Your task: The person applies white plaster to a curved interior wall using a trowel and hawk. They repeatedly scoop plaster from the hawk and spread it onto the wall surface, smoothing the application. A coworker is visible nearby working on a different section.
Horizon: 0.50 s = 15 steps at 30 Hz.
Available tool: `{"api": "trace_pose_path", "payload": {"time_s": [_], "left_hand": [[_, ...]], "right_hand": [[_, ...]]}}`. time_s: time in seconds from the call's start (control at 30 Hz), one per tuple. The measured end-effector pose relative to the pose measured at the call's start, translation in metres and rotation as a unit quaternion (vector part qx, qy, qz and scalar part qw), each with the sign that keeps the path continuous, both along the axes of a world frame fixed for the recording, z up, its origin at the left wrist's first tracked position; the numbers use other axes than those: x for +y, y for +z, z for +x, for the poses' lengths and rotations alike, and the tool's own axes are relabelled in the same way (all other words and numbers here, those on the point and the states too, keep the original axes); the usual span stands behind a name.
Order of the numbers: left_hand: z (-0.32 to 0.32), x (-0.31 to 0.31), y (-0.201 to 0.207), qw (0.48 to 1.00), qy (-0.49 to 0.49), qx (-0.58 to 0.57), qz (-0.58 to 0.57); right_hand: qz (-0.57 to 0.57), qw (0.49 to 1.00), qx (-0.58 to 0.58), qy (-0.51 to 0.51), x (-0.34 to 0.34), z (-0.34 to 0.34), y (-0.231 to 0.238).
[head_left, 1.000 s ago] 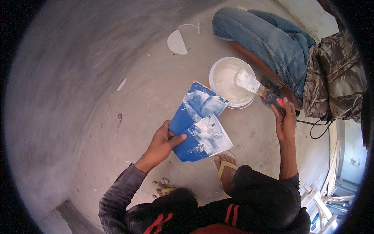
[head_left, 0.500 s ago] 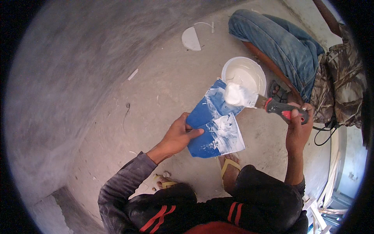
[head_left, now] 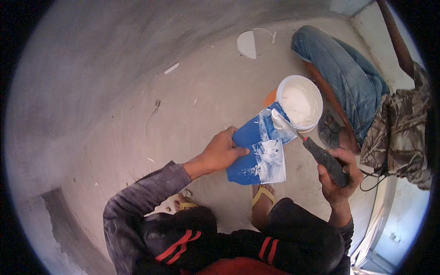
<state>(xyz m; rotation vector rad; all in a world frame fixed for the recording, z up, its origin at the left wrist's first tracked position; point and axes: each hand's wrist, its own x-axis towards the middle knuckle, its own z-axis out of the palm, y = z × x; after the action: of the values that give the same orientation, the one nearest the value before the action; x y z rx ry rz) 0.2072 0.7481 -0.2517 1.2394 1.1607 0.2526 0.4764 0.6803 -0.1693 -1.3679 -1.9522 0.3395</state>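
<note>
My left hand point(head_left: 220, 155) is closed around the edges of two blue plastic spreaders, an upper one point(head_left: 247, 133) and a lower one point(head_left: 242, 170), both smeared with white putty. A putty knife point(head_left: 326, 160) with a dark handle is in my right hand point(head_left: 343, 181). Its blade is seen nearly edge-on, with white putty on it, and lies against or just over the far end of the upper spreader; contact is hard to tell. Just beyond is a white bucket point(head_left: 281, 86) holding creamy white putty point(head_left: 300, 103).
At the right a person in jeans point(head_left: 341, 78) and a camouflage top sits close to the bucket. Something orange point(head_left: 270, 97) shows behind the bucket. A white half-round piece point(head_left: 247, 45) lies farther off on the floor. A grey wall point(head_left: 82, 82) rises at the left.
My right hand has turned and come nearer, swinging the knife from flat-on to nearly edge-on at the upper spreader. The view has shifted, and orange now shows behind the bucket.
</note>
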Motion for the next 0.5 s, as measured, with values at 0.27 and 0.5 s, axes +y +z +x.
{"api": "trace_pose_path", "payload": {"time_s": [0.27,0.5], "left_hand": [[0.001,-0.0045,-0.014,0.999,0.014,0.012,0.031],[0.0008,-0.0077,-0.0081,0.999,0.03,0.001,0.015]], "right_hand": [[0.059,0.998,0.004,0.035,-0.0007,-0.0088,-0.0023],[0.075,0.992,-0.069,0.072,-0.0051,-0.0031,0.0044]]}}
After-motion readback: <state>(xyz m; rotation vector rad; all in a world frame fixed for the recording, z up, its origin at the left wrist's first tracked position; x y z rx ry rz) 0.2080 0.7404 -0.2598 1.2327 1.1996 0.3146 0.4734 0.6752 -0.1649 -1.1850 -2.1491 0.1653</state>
